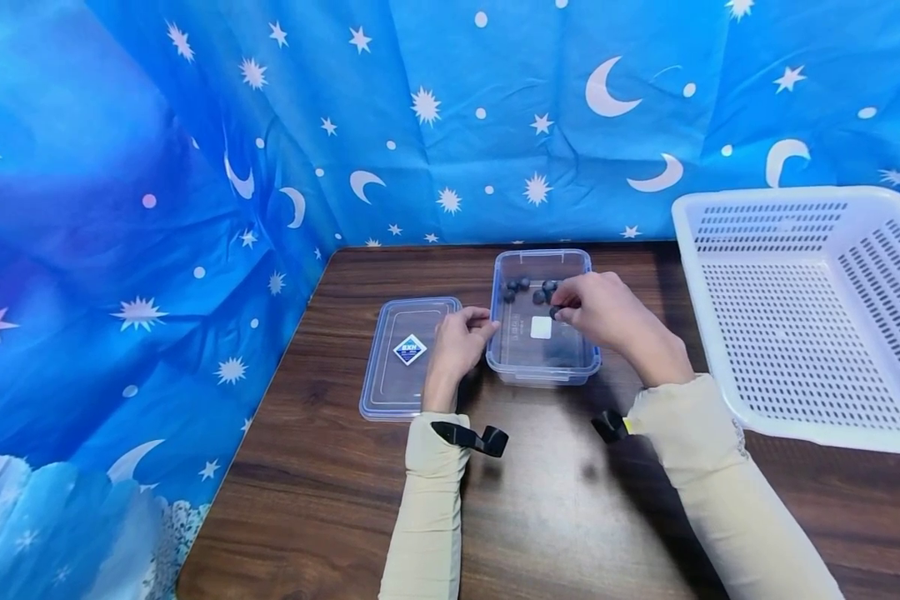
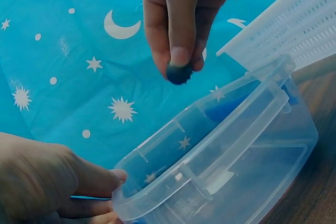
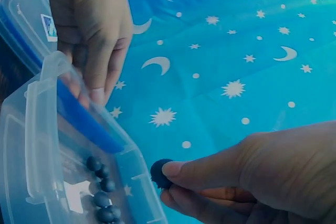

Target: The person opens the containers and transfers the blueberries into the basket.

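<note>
A clear plastic food container [image 1: 543, 368] stands on the wooden table, with several blueberries [image 1: 524, 284] on its floor toward the far end. My right hand [image 1: 607, 312] pinches one blueberry [image 2: 179, 74] between thumb and fingertips. In the left wrist view this berry hangs above the container's rim, its ragged crown showing. My left hand [image 1: 457, 342] holds the container's left edge, thumb tip at the rim [image 2: 122, 192] and fingers lower on the outside. Part of the left hand overlaps the clear lid [image 1: 390, 385], which lies flat beside the container and carries a blue diamond label [image 1: 410, 350].
A large white slotted basket [image 1: 783, 333] stands on the right of the table. Behind the table hangs a blue cloth [image 1: 480, 150] with white stars and moons. Black straps [image 1: 468, 437] circle both sleeves at the wrists.
</note>
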The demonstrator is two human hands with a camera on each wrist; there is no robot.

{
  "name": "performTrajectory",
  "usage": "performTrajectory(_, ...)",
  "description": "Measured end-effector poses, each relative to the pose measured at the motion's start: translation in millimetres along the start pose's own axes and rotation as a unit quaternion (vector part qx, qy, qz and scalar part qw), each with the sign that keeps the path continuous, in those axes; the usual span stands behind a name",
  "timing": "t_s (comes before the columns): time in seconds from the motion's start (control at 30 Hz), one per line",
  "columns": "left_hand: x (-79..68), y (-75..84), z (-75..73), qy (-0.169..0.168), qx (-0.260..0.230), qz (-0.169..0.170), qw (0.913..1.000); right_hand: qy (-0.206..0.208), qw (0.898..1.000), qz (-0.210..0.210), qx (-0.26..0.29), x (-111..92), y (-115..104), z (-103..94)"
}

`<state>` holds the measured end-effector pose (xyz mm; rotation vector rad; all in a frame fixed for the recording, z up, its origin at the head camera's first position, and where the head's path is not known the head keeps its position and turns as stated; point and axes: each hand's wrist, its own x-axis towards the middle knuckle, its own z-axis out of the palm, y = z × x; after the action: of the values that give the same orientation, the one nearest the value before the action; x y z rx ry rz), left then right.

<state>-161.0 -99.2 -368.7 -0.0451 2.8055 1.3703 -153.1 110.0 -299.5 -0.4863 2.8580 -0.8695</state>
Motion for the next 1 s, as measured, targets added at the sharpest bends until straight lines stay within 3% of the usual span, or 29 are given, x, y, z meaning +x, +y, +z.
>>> performTrajectory(0.57,1.1,0.6,0.6,-0.003,0.003,-0.005,1.0000,0.076,0.997,-0.009,0.008,-17,16,-29.0)
performTrajectory(1.0,2.0,0.1,0.6,-0.002,0.011,0.010,0.9999,0.082,0.995,0.048,0.037,-28,41,-46.3)
